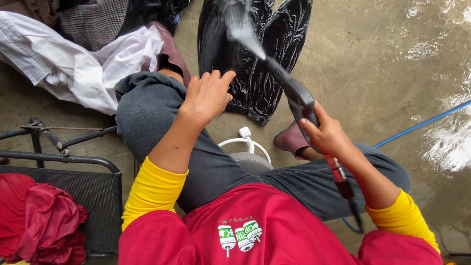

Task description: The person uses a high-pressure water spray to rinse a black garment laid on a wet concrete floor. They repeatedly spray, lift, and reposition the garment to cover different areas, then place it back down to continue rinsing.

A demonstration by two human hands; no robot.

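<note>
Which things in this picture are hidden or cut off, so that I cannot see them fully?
Head view:
- Black garment: top cut off by the frame edge, partly blurred by spray.
- Spray gun: grip hidden by the right hand.
- Blue hose: runs off the right edge.
- Left hand: palm hidden, resting on the knee.

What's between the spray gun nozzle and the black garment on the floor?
Only a jet of water, running from the spray gun in the right hand onto the black garment. Head view.

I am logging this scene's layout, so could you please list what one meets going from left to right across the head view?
Red cloth → white garment → left hand → black wet garment → right hand on the spray gun → blue hose.
</note>
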